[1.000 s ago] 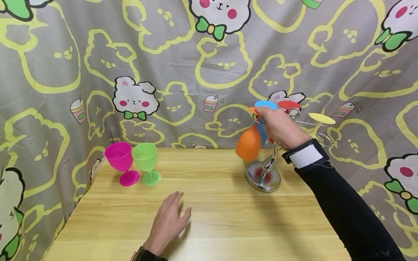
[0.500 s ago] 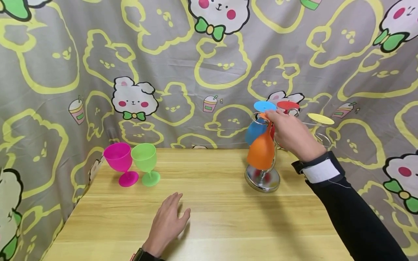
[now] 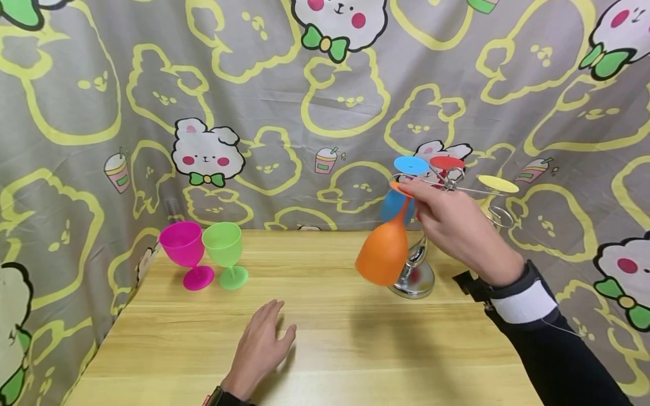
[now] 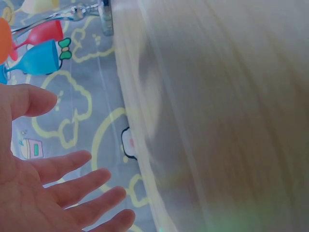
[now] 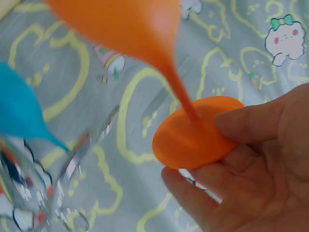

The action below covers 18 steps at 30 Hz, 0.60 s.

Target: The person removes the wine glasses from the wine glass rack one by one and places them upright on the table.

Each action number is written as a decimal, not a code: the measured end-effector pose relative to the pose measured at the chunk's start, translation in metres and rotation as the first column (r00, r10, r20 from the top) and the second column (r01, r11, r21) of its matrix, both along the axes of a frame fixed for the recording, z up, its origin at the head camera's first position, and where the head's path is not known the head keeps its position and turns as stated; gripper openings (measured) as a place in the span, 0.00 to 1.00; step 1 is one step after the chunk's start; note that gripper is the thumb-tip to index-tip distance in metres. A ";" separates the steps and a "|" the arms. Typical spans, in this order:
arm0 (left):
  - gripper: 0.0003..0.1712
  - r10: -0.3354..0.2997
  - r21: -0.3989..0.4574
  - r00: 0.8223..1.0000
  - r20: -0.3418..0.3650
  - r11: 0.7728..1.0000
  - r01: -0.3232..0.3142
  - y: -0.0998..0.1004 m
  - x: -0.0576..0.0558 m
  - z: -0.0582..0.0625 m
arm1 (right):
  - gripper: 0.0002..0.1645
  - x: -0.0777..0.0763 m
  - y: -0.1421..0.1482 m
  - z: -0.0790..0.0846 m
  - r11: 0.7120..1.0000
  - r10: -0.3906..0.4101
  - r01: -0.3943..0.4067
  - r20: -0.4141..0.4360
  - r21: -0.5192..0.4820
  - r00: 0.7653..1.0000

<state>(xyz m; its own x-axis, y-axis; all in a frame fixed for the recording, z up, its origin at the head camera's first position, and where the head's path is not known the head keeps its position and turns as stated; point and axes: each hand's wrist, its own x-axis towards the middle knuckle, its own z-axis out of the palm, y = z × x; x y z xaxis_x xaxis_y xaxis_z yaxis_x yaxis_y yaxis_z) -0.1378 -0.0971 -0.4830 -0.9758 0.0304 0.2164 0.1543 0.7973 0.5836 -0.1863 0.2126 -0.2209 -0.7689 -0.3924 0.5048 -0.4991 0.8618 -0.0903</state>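
My right hand [image 3: 459,225] pinches an orange goblet [image 3: 383,251] by its round foot, bowl hanging down and tilted to the left. In the right wrist view the thumb presses one face of the orange foot [image 5: 193,135], with fingers behind it. Just behind it stands a chrome goblet rack [image 3: 413,285], partly hidden by the hand and goblet. On the rack hang a blue goblet [image 3: 411,164], a red goblet [image 3: 447,163] and a yellow goblet [image 3: 499,184], upside down. My left hand [image 3: 261,344] holds nothing, fingers spread and relaxed, low over the table.
Upright on the left of the wooden table [image 3: 304,349] are a magenta goblet [image 3: 184,245] and a green goblet [image 3: 223,245], side by side. A patterned curtain [image 3: 284,113] rises behind the table and along its sides.
My right hand has drawn the orange goblet off the rack's ring, toward me; it tilts more now. The left hand stays put.
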 end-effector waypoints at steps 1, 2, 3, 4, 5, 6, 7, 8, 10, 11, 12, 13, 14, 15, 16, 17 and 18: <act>0.36 -0.001 0.003 1.000 0.000 1.000 0.001 0.000 0.000 0.000 | 0.25 0.002 -0.002 -0.002 1.000 0.018 -0.018 0.004 -0.011 1.000; 0.36 -0.003 0.005 1.000 -0.002 1.000 0.003 0.000 0.000 0.000 | 0.24 0.003 -0.004 -0.005 0.999 0.037 -0.036 0.007 -0.022 0.999; 0.36 -0.005 0.007 1.000 -0.003 1.000 0.005 0.000 0.000 0.000 | 0.24 0.005 -0.006 -0.008 0.998 0.047 -0.047 0.012 -0.031 0.999; 0.36 -0.007 0.009 1.000 -0.005 1.000 0.007 0.000 0.000 0.000 | 0.24 0.006 -0.007 -0.011 0.998 0.056 -0.055 0.025 -0.043 0.998; 0.36 -0.007 0.011 1.000 -0.006 1.000 0.007 0.000 0.000 0.000 | 0.24 0.007 -0.008 -0.015 0.997 0.062 -0.059 0.038 -0.055 0.997; 0.36 -0.009 0.013 1.000 -0.007 1.000 0.009 0.000 0.000 0.000 | 0.23 0.009 -0.009 -0.019 0.996 0.065 -0.061 0.050 -0.067 0.997; 0.36 -0.011 0.016 1.000 -0.009 1.000 0.011 0.000 0.000 0.000 | 0.23 0.010 -0.010 -0.023 0.995 0.067 -0.063 0.060 -0.079 0.996; 0.36 -0.012 0.017 1.000 -0.012 1.000 0.012 0.000 0.000 0.000 | 0.22 0.010 -0.010 -0.027 0.994 0.069 -0.062 0.072 -0.092 0.995; 0.36 -0.012 0.021 1.000 -0.015 1.000 0.013 0.000 0.001 0.001 | 0.21 0.011 -0.009 -0.037 0.991 0.073 -0.060 0.102 -0.123 0.992; 0.36 -0.012 0.024 1.000 -0.015 1.000 0.013 0.000 0.001 0.001 | 0.20 0.011 -0.008 -0.043 0.988 0.074 -0.056 0.119 -0.145 0.990; 0.36 -0.012 0.027 1.000 -0.016 1.000 0.012 0.000 0.001 0.001 | 0.20 0.011 -0.007 -0.049 0.984 0.075 -0.051 0.141 -0.171 0.987; 0.36 -0.011 0.032 1.000 -0.015 0.999 0.011 0.000 0.001 0.001 | 0.19 0.010 -0.006 -0.056 0.979 0.076 -0.042 0.166 -0.197 0.983; 0.36 -0.010 0.036 1.000 -0.014 0.999 0.010 -0.001 0.001 0.002 | 0.19 0.010 -0.005 -0.063 0.973 0.074 -0.030 0.189 -0.227 0.979; 0.36 -0.009 0.041 1.000 -0.012 0.999 0.009 -0.001 0.001 0.002 | 0.18 0.009 -0.003 -0.070 0.965 0.076 -0.018 0.212 -0.262 0.974; 0.36 -0.008 0.044 1.000 -0.010 0.999 0.009 -0.001 0.001 0.002 | 0.18 0.007 -0.001 -0.078 0.955 0.078 -0.005 0.237 -0.297 0.968; 0.36 -0.008 0.046 1.000 -0.010 0.999 0.008 -0.001 0.001 0.002 | 0.18 0.006 0.000 -0.086 0.945 0.075 0.014 0.259 -0.328 0.963; 0.35 -0.006 0.047 1.000 -0.009 0.999 0.007 -0.001 0.001 0.002 | 0.17 0.005 0.001 -0.094 0.935 0.066 0.038 0.278 -0.352 0.958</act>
